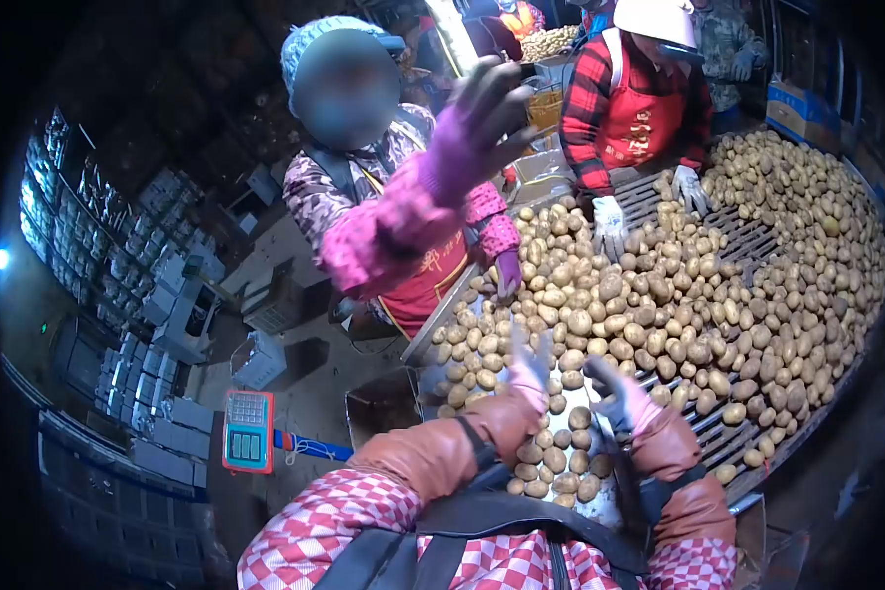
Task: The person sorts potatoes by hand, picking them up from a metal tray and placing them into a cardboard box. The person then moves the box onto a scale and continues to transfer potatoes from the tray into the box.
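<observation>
My left hand (pixel 528 366), in a pinkish glove with grey fingers, reaches over the potatoes at the near end of the sorting table. Its fingers are stretched and apart, somewhat smeared by motion. To its right, my right hand (pixel 615 395), gloved alike, hovers beside a bare metal strip with its fingers spread and no potato visible in it. Between my forearms lies a small group of potatoes (pixel 555 459) close to my body. A broad heap of potatoes (pixel 649 315) spreads beyond both hands.
Across the table, a co-worker's raised purple-gloved hand (pixel 482 118) is near the camera. Another person in a red apron (pixel 644 128) works over the slatted grate (pixel 723 231) with white gloves. A scale display (pixel 248 433) stands at left, near an open box (pixel 383 405).
</observation>
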A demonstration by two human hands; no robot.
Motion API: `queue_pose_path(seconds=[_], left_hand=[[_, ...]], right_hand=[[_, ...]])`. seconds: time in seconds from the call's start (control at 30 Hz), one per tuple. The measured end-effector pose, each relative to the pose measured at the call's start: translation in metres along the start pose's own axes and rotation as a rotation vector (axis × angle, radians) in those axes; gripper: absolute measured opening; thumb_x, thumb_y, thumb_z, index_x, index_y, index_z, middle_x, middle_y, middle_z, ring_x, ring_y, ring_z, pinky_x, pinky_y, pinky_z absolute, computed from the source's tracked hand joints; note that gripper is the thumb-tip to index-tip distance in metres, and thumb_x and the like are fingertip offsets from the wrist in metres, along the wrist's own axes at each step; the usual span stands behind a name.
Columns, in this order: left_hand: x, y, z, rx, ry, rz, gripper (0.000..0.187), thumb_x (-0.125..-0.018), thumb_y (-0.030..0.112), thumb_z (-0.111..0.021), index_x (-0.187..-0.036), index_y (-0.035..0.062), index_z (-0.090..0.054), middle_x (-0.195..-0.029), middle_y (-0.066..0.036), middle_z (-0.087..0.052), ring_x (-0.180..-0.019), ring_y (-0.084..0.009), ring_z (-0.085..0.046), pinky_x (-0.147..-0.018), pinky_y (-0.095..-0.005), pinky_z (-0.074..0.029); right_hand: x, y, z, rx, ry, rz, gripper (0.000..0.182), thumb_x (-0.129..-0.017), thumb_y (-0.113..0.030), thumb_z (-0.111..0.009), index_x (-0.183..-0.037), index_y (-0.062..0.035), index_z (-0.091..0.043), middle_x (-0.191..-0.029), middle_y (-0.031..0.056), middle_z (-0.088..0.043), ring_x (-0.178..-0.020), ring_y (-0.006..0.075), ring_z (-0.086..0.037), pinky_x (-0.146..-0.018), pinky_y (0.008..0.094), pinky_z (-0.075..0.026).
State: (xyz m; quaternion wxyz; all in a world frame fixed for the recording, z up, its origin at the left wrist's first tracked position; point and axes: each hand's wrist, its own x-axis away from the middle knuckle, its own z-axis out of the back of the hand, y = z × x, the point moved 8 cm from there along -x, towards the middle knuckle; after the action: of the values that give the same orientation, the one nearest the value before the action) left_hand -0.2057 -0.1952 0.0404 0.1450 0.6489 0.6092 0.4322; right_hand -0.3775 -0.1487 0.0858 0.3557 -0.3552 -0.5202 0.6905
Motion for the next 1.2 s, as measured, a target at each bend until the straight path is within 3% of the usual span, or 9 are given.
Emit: queue_pose_path(seconds=[0.23,0.37,0.57,0.63,0.77,0.93,1.0,1.13,1.2], left_hand=[[0.092,-0.014,-0.131,-0.962,-0.571,-0.707,0.070,-0.093,0.017,-0.059,-0.149,0.0004,-0.020,-0.142,-0.022,-0.041,-0.133,-0.0251,-0.038,-0.110,-0.0330,-0.030],[0.032,-0.054,0.005,-0.818,-0.255,-0.093,0.062,-0.089,0.006,-0.065,-0.144,0.0123,-0.036,-0.112,-0.012,-0.061,-0.094,-0.0185,-0.056,-0.083,-0.0302,-0.047],[0.050,-0.011,0.036,-1.058,-0.339,-0.407,0.052,-0.093,0.025,-0.063,-0.140,0.0108,-0.043,-0.098,-0.003,-0.062,-0.076,-0.0068,-0.052,-0.059,-0.0199,-0.039],[0.056,-0.033,0.043,-0.528,-0.238,0.193,0.050,-0.093,0.025,-0.062,-0.138,0.0102,-0.045,-0.106,-0.005,-0.064,-0.083,-0.0081,-0.053,-0.065,-0.0221,-0.042],[0.090,0.000,0.010,-1.033,-0.418,-0.065,0.054,-0.096,0.023,-0.056,-0.142,0.0014,-0.038,-0.135,-0.010,-0.051,-0.120,-0.0147,-0.049,-0.102,-0.0289,-0.040],[0.064,0.006,0.046,-1.007,-0.575,-0.275,0.044,-0.097,0.015,-0.052,-0.139,0.0054,-0.044,-0.137,-0.006,-0.050,-0.126,-0.0170,-0.047,-0.103,-0.0295,-0.040],[0.040,-0.023,0.102,-0.141,-0.166,0.372,0.044,-0.097,0.023,-0.050,-0.139,0.0091,-0.046,-0.140,-0.006,-0.049,-0.129,-0.0173,-0.045,-0.105,-0.0335,-0.040],[0.134,0.021,0.043,-0.338,0.247,0.449,0.046,-0.100,0.034,-0.034,-0.137,0.0128,-0.049,-0.138,-0.004,-0.051,-0.123,-0.0190,-0.049,-0.104,-0.0292,-0.036],[0.079,0.028,0.089,-0.932,-0.227,-0.241,0.036,-0.098,0.016,-0.052,-0.132,0.0033,-0.052,-0.125,-0.008,-0.058,-0.111,-0.0137,-0.053,-0.097,-0.0248,-0.039]], right_hand=[[0.012,0.061,0.183,-0.390,0.624,0.073,0.067,-0.087,-0.003,-0.055,-0.148,-0.0099,-0.029,-0.147,0.0173,-0.036,-0.136,0.0284,-0.036,-0.108,0.0397,-0.034],[0.024,0.104,0.105,-1.073,0.598,-0.280,0.067,-0.090,-0.026,-0.059,-0.149,-0.0155,-0.029,-0.143,0.0208,-0.041,-0.123,0.0309,-0.049,-0.101,0.0421,-0.042],[-0.019,-0.175,0.069,0.015,0.317,0.362,0.098,-0.079,-0.001,-0.066,-0.153,-0.0111,-0.002,-0.098,0.0167,-0.065,-0.079,0.0176,-0.064,-0.072,0.0298,-0.053],[-0.030,-0.262,0.075,-0.090,0.176,0.591,0.100,-0.079,-0.002,-0.068,-0.152,-0.0105,0.000,-0.092,0.0140,-0.066,-0.073,0.0148,-0.063,-0.066,0.0288,-0.053],[-0.035,-0.384,0.100,-0.043,0.112,0.986,0.098,-0.077,0.004,-0.061,-0.153,-0.0144,-0.002,-0.092,0.0091,-0.063,-0.066,0.0115,-0.058,-0.059,0.0265,-0.051],[-0.013,-0.376,0.095,-0.235,0.046,0.903,0.088,-0.078,0.001,-0.059,-0.152,-0.0106,-0.012,-0.086,0.0079,-0.065,-0.064,0.0115,-0.060,-0.058,0.0243,-0.050],[-0.005,-0.342,0.087,-0.493,-0.103,0.877,0.085,-0.077,0.003,-0.060,-0.151,-0.0055,-0.018,-0.086,0.0074,-0.065,-0.062,0.0118,-0.061,-0.054,0.0238,-0.050],[-0.014,-0.169,0.041,0.173,-0.082,-0.065,0.069,-0.080,-0.001,-0.058,-0.144,-0.0181,-0.042,-0.088,0.0081,-0.065,-0.070,0.0144,-0.063,-0.061,0.0261,-0.052],[-0.003,-0.043,-0.001,0.687,-0.206,-0.262,0.062,-0.081,-0.004,-0.057,-0.140,-0.0192,-0.047,-0.089,0.0101,-0.066,-0.077,0.0201,-0.066,-0.064,0.0326,-0.053]])
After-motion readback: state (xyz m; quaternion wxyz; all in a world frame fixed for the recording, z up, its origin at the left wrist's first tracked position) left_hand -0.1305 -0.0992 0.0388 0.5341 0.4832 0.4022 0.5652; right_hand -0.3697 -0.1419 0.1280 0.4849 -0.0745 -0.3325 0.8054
